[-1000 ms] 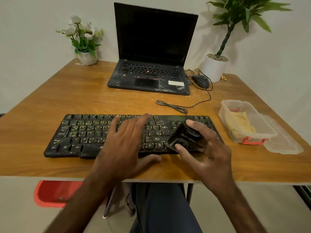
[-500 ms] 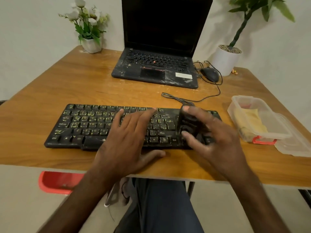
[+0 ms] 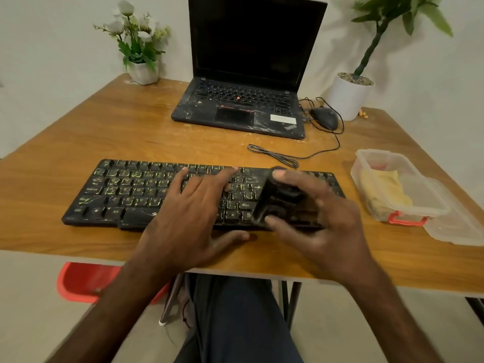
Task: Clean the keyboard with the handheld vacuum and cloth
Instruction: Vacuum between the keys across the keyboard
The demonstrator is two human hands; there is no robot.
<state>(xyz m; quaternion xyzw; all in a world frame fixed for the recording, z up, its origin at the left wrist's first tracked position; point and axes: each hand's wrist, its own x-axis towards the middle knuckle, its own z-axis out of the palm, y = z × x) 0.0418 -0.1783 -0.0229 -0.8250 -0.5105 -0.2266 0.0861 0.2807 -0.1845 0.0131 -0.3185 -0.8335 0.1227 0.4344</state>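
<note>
**A:** From where you stand, which part of the job is this?

**B:** The vacuum part, I think. I begin at the left. The black keyboard (image 3: pixel 117 189) lies across the near side of the wooden table (image 3: pixel 78 132), and its keys look dusty, with pale marks on them. The left hand (image 3: pixel 193 213) lies flat on the middle keys, fingers straight and spread, the thumb on the wood just in front. It holds nothing. I judge that it only steadies the keyboard.

**A:** And the vacuum?

**B:** Just to the right of that hand. The small black vacuum (image 3: pixel 280 200) stands tilted on the right part of the keyboard, with its lower end toward the front edge. The right hand (image 3: pixel 322 226) grips it. One fingertip is on the far upper end, the thumb presses the near lower end, and the other fingers curl around its right side. It is a little blurred there, so I cannot tell exactly where its mouth touches the keys.

**A:** What does the next move ask for?

**B:** In my opinion, a slow pass along the rows toward the left, with the mouth close to the keys. The left hand covers the middle keys, so it must give way.

**A:** And the cloth?

**B:** At the far right, well apart from both hands. The yellow cloth (image 3: pixel 382 189) lies inside a clear plastic box (image 3: pixel 379 163), and the lid (image 3: pixel 461 226) is beside it. No hand touches it, so the wiping is not yet begun, I would say.
</note>
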